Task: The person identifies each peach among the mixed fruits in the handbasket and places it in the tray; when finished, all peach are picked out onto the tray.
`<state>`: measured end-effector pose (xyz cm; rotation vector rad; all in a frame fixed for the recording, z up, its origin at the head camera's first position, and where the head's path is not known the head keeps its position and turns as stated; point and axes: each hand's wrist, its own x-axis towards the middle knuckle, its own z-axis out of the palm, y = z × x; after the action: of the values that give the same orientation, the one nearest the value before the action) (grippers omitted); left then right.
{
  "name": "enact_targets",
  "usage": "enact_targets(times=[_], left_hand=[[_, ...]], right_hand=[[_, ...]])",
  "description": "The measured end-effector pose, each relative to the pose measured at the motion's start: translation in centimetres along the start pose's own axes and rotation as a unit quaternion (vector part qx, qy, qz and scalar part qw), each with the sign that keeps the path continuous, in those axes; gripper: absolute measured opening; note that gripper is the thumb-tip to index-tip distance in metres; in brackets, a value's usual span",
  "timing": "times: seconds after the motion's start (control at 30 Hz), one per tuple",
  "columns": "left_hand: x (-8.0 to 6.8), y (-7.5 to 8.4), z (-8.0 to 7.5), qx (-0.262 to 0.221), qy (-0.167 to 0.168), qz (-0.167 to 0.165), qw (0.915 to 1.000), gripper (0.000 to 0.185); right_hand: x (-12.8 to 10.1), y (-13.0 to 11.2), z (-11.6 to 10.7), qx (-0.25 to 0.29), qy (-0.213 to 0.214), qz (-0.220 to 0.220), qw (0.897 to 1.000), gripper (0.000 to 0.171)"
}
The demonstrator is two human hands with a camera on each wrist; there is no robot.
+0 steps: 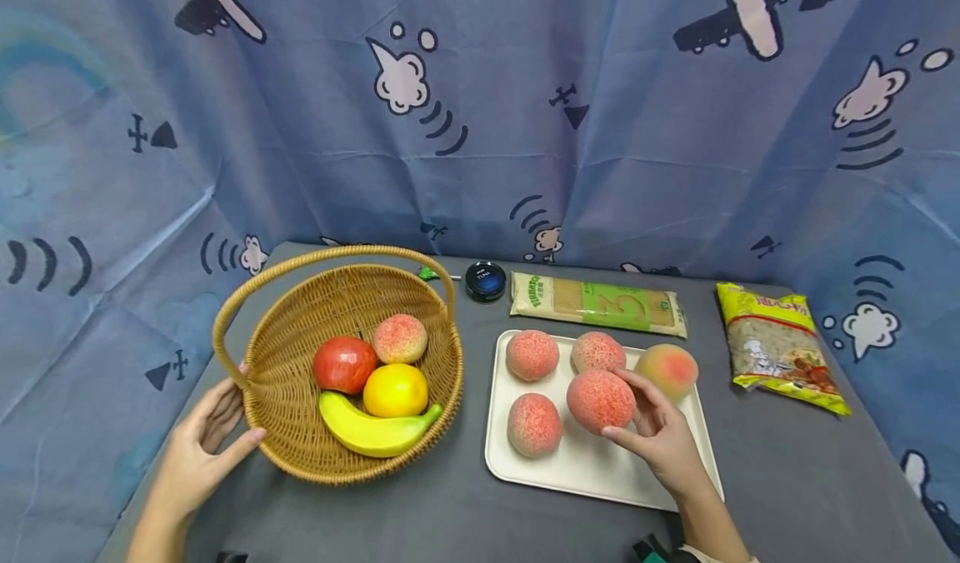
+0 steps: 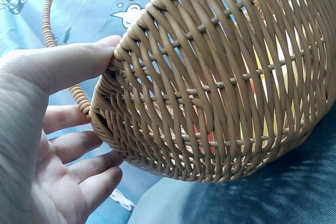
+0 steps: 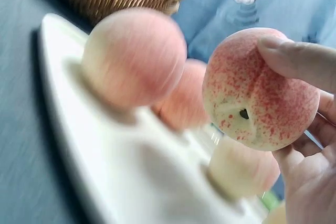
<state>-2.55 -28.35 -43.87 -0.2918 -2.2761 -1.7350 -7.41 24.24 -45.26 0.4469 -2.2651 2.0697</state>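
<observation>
My left hand (image 1: 198, 442) holds the left side of a wicker basket (image 1: 281, 396), thumb against the rim and fingers spread beside the handle base. In the basket lie a red apple (image 1: 344, 364), a peach (image 1: 401, 339), a yellow-orange fruit (image 1: 395, 391) and a banana (image 1: 378, 435). With thumb and fingers, my right hand (image 1: 663, 438) grips a reddish peach (image 3: 257, 90) over the cream tray (image 1: 585, 478). Several other peaches sit on that tray, among them a front-left one (image 1: 534, 425) and a yellower one (image 1: 667, 372) at the back right.
Behind the tray lies a noodle packet (image 1: 598, 303), with a dark round tuna can (image 1: 485, 281) to its left. A yellow bag (image 1: 780, 346) rests at the right of the grey table (image 1: 420, 521). A patterned blue curtain (image 1: 480, 130) encloses the back and sides.
</observation>
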Motion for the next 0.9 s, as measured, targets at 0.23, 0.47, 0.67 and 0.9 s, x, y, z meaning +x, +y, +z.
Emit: enact_targets(times=[0.23,0.47,0.67,0.9], left_hand=[[0.2,-0.1,-0.3,-0.04,-0.02,0.039,0.9983,0.072],[0.2,-0.2,-0.3,-0.036,-0.016,0.03,0.9988,0.072],[0.1,-0.2,-0.1,-0.032,-0.011,0.017,0.9993,0.072],[0.0,-0.1,-0.1,-0.023,-0.005,0.004,0.9997,0.073]], right_hand=[[-1.1,2.6,-0.9,-0.033,0.004,0.048,0.998,0.074],[-1.3,3.8,-1.2,-0.045,-0.016,0.056,0.997,0.073],[-1.7,4.3,-1.5,-0.002,-0.063,0.038,0.997,0.077],[-2.4,4.5,-1.9,-0.049,-0.105,0.049,0.992,0.086]])
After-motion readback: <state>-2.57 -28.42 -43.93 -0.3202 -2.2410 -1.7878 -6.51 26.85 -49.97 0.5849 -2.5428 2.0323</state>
